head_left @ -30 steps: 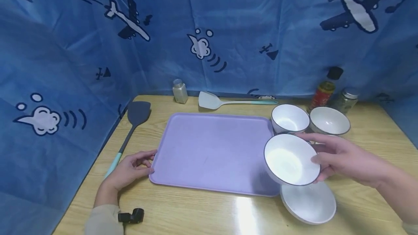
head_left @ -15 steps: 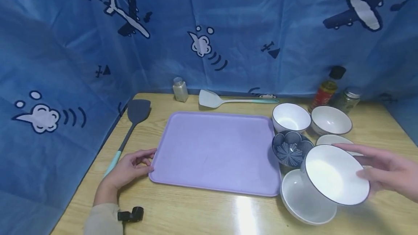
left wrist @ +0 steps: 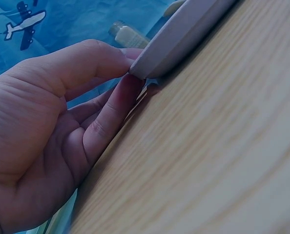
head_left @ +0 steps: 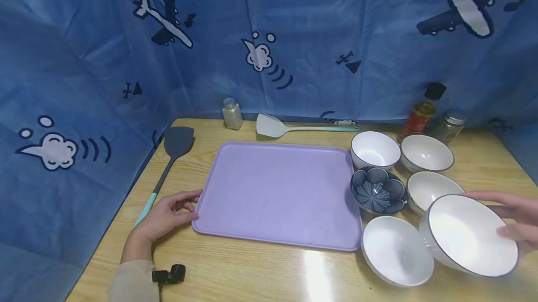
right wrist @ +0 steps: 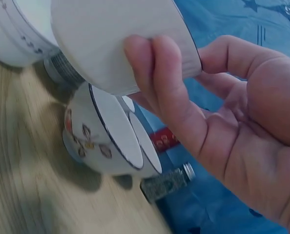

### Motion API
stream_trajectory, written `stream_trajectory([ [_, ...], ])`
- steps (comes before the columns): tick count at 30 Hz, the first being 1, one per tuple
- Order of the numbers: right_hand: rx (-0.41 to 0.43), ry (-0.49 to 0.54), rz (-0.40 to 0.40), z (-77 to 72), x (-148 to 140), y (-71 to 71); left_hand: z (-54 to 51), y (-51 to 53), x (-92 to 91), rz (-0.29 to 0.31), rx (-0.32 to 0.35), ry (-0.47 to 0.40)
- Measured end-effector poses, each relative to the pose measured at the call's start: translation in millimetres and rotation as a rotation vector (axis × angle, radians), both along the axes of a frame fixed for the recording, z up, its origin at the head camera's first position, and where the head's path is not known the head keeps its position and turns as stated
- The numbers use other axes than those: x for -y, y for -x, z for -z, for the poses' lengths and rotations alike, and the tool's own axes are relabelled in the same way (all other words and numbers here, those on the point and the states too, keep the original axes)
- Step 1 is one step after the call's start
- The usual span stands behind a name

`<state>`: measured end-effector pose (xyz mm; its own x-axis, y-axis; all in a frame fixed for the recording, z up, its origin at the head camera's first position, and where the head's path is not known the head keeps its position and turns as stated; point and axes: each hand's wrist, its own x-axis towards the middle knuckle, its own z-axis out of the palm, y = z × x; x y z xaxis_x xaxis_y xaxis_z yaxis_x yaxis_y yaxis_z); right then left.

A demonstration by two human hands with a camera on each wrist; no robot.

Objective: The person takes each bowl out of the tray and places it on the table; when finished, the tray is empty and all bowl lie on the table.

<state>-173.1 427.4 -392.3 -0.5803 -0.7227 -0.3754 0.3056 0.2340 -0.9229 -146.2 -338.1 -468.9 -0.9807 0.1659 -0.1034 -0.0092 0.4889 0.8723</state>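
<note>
My right hand (head_left: pixel 521 218) grips a white bowl (head_left: pixel 468 234) with a dark rim at the right of the head view. The bowl is tilted, its mouth facing up and towards me. In the right wrist view, fingers press the outside of the bowl (right wrist: pixel 101 44), with the thumb at its rim. My left hand (head_left: pixel 166 218) pinches the left edge of a flat purple tray (head_left: pixel 269 194). In the left wrist view, thumb and finger meet at the tray's edge (left wrist: pixel 184 39). A dark blue patterned bowl (head_left: pixel 376 192) stands at the tray's right edge.
Other white bowls stand right of the tray: one in front (head_left: pixel 397 250), one behind (head_left: pixel 375 150), and two farther right (head_left: pixel 426 152). At the back are a pale spatula (head_left: pixel 273 127), a shaker (head_left: pixel 232 114), a red-labelled bottle (head_left: pixel 418 115) and a jar (head_left: pixel 449 125). A dark turner (head_left: pixel 178 143) lies left.
My right hand has carried the white bowl right and towards me, away from above the dark blue bowl, which has come into view. My left hand has stayed at the tray's edge.
</note>
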Motion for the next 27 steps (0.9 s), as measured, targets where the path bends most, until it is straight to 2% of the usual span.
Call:
stream_trajectory([
  [1, -0.018, -0.008, 0.001, 1.4, -3.0, -0.1, 0.2, -0.1, 0.3, 0.003, -0.003, 0.0],
  [2, -0.025, 0.018, -0.018, 3.9, -6.2, 0.4, 0.4, 0.0, 0.6, 0.005, -0.004, 0.001],
  [5, -0.118, 0.106, -0.076, 13.7, -13.4, 1.1, 1.1, 0.5, 1.6, 0.007, -0.007, 0.007],
  [7, -0.185, 0.127, -0.074, 20.2, -17.1, -0.2, 1.6, 1.0, 2.2, 0.004, -0.006, 0.011],
  [9, -0.207, 0.174, -0.071, 27.1, -20.9, -1.8, 1.7, 1.2, 2.1, -0.001, -0.003, 0.011],
  [13, -0.172, 0.23, -0.052, 37.9, -28.3, -6.5, 1.5, 1.1, 1.2, -0.004, -0.003, 0.011],
  [17, -0.089, 0.25, -0.059, 44.5, -31.8, -6.6, 0.1, -0.1, 0.3, 0.002, -0.002, 0.004],
  [23, -0.049, 0.16, -0.044, 44.3, -30.1, -5.9, -1.3, -1.0, 0.5, 0.001, 0.005, -0.002],
  [27, -0.001, 0.145, -0.063, 43.2, -28.0, -6.3, -2.2, -1.3, 0.5, -0.005, 0.011, 0.0],
])
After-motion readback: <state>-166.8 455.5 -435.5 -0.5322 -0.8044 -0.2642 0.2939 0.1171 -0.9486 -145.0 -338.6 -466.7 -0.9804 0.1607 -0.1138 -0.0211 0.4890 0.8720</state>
